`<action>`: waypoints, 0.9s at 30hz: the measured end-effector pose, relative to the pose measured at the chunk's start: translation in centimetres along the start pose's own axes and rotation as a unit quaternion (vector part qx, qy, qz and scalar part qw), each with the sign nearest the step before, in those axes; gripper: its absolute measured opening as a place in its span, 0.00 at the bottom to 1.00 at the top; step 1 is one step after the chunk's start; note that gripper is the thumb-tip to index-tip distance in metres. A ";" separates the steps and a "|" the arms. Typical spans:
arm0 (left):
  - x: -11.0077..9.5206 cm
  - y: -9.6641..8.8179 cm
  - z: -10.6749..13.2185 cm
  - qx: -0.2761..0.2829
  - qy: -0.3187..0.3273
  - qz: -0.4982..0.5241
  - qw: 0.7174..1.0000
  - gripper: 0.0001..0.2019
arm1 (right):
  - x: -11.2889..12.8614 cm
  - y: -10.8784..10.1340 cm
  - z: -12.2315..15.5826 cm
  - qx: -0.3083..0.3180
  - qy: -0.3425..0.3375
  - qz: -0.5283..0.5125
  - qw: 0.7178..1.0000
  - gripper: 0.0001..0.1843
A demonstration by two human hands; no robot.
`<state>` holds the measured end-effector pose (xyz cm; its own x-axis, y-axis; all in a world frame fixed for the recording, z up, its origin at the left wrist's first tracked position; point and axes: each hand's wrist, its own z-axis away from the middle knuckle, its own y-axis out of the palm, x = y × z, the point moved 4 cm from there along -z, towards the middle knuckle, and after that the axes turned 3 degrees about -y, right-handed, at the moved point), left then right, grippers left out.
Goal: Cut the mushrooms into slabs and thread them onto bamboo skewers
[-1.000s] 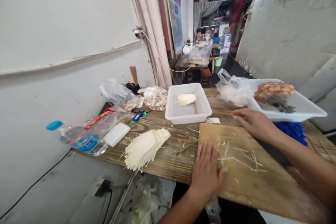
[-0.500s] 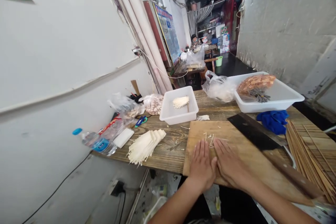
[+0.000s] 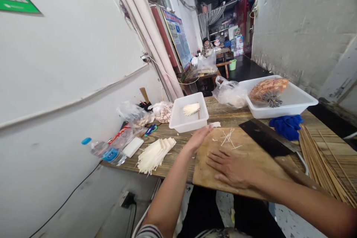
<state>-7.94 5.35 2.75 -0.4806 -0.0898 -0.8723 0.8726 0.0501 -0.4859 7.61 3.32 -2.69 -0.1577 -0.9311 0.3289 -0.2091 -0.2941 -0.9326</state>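
Observation:
My right hand [image 3: 228,167] lies flat on the wooden cutting board [image 3: 206,173], fingers stretched out, holding nothing. Just beyond its fingers are loose enoki strands [image 3: 228,137]. My left hand [image 3: 198,138] reaches over the board's far left corner with straight fingers. Its fingertips are near a small clump of enoki [image 3: 215,124]; whether they touch it I cannot tell. To the left, overlapping flat bunches of enoki mushrooms [image 3: 156,154] rest on the table. A cleaver [image 3: 267,141] lies across the board's right side, its wooden handle partly under my right forearm.
A white tub [image 3: 189,122] holds one skewered enoki bunch. A larger white tray [image 3: 290,109] holds bagged skewered food. Bamboo skewers [image 3: 320,167] and a blue cloth [image 3: 286,126] lie right. Left are a water bottle [image 3: 107,152], plastic bags and scissors [image 3: 151,130]. A person sits far back.
My hands have moved apart. The left went forward and left off the board's middle; the right shifted left and turned sideways. The enoki strands now sit farther up the board.

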 end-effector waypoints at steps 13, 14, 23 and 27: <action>0.7 1.6 5.4 0.183 0.033 -0.166 0.968 0.37 | -2.6 -0.7 1.8 -0.012 0.076 0.020 0.997 0.34; 0.5 2.7 5.1 0.202 0.050 -0.176 0.962 0.37 | -3.7 -0.8 1.6 -0.017 0.102 0.026 0.994 0.34; -0.5 2.5 -0.9 0.031 0.069 -0.114 0.991 0.32 | -5.5 -1.7 -2.4 -0.056 0.141 0.060 0.987 0.36; -0.4 2.2 -0.9 0.067 0.085 -0.117 0.987 0.28 | -4.0 -0.7 -2.9 -0.052 0.089 0.044 0.994 0.29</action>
<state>-5.87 6.43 2.01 -0.6680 0.0857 -0.7392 0.7342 -0.0862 -0.6735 5.55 7.92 -2.91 -0.3466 -0.8962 0.2770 -0.2838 -0.1813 -0.9416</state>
